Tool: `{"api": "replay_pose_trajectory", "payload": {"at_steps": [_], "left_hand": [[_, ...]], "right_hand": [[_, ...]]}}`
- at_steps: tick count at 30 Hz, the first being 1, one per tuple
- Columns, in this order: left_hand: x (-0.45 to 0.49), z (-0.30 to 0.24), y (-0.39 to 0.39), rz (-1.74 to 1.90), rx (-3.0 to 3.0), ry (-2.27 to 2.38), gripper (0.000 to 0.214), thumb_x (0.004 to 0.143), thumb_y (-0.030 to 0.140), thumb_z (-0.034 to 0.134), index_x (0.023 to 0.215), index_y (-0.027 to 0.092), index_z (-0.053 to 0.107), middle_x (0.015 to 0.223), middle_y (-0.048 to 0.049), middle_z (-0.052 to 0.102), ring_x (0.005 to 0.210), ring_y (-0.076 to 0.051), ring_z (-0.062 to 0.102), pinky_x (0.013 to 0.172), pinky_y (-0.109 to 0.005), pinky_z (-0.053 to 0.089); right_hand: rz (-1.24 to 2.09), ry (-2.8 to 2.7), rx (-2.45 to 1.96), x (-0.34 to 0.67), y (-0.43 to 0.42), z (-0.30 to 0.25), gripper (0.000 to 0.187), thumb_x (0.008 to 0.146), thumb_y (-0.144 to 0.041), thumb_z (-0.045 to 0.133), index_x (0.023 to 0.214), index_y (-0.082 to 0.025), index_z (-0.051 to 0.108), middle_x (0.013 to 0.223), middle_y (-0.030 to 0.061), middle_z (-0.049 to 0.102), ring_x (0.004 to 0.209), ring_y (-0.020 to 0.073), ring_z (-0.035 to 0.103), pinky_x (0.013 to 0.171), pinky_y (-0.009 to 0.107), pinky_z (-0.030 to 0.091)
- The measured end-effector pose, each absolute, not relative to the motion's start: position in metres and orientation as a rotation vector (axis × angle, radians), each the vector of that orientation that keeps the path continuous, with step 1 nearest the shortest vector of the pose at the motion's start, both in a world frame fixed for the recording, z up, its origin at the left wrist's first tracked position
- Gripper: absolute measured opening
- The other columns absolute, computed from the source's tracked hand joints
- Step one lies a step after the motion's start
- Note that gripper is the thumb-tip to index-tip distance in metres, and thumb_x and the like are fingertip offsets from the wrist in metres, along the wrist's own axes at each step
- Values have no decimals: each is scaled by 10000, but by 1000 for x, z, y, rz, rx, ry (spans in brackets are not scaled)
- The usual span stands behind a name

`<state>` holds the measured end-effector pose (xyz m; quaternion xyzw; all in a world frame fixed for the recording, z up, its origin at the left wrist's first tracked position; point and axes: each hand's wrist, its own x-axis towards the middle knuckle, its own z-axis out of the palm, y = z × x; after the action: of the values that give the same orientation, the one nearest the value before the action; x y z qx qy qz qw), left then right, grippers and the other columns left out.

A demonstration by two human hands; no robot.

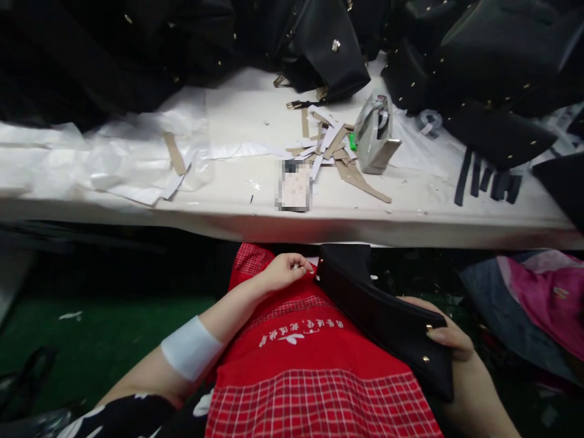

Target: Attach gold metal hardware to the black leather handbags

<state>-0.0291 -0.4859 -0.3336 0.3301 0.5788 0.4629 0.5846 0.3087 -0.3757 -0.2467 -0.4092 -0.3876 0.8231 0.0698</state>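
Observation:
Over my lap lies a long black leather bag piece (381, 316) with small gold studs near both ends. Its right end is in my right hand (456, 344), with the thumb on top beside a stud and the other fingers behind. My left hand (289, 271) is close to the far left end of the piece, its fingers curled together. Whatever those fingers hold, if anything, is too small to make out. A red apron (314, 347) with a checked pocket is under the piece.
On the white table (237, 131) are cardboard strips (326, 143), a blurred phone-like object (295, 187), a grey crumpled pouch (376, 137) and short black strips (488, 176). Black bags (328, 48) crowd the back. Pink cloth (542, 292) hangs at the right.

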Motion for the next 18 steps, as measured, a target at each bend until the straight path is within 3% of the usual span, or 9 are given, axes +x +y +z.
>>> {"api": "replay_pose_trajectory", "payload": {"at_steps": [6,10,13,18], "left_hand": [[-10,-355,-489,1119,723,1334,310,599,336,805,749,140,617,714,-17,647,651,-122,555,633,-243,424],[-8,-365,-489,1158,689,1312,349,661,418,770,681,146,553,682,-3,608,651,-108,532,639,-237,418],[-9,-370,-489,1160,645,1292,378,671,445,765,681,146,533,592,38,534,552,-73,454,555,-211,362],[-9,-374,-489,1169,576,1243,464,588,450,821,825,140,570,645,41,566,523,-59,447,543,-212,356]], "right_hand": [[2432,-1311,-1325,306,-369,-241,596,591,-399,677,1165,-242,640,1165,114,682,1089,381,619,949,507,462],[2460,-1276,-1300,305,-368,-243,601,592,-413,695,1166,-249,633,1183,107,675,1107,374,611,961,502,453],[2493,-1236,-1274,302,-369,-242,612,595,-420,706,1176,-245,622,1178,109,676,1116,368,607,964,500,451],[2511,-1217,-1216,299,-367,-242,607,613,-413,709,1189,-256,604,1161,82,686,1079,332,630,964,478,449]]}}
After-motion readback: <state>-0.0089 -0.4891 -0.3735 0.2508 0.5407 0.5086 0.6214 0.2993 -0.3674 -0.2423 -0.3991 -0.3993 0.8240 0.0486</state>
